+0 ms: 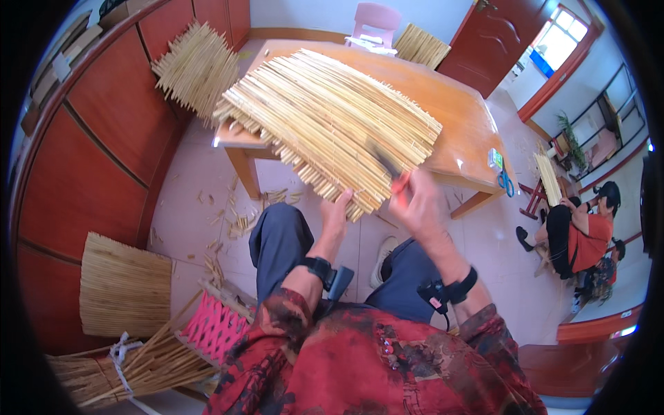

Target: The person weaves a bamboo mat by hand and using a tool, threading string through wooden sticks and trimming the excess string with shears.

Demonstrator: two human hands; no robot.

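Observation:
A thick mat of pale reed stalks [325, 124], bound with thin cross threads, lies tilted over the wooden table [467, 131] and juts past its near edge. My left hand [335, 213] is closed on the mat's near end, thumb along the outer stalks. Just to the right, my right hand [420, 206] grips a knife by its orange-red handle [400, 182]. The dark blade [384, 158] is over the mat's top face near the right end, smeared by motion; whether it touches the stalks I cannot tell.
Blue scissors [505, 184] and a small green-and-white box [495, 160] sit at the table's right edge. Stalk scraps [238, 225] litter the floor. More mats [128, 283] and a tied stalk bundle [124, 373] are at left. Another person [584, 232] sits at far right holding a mat.

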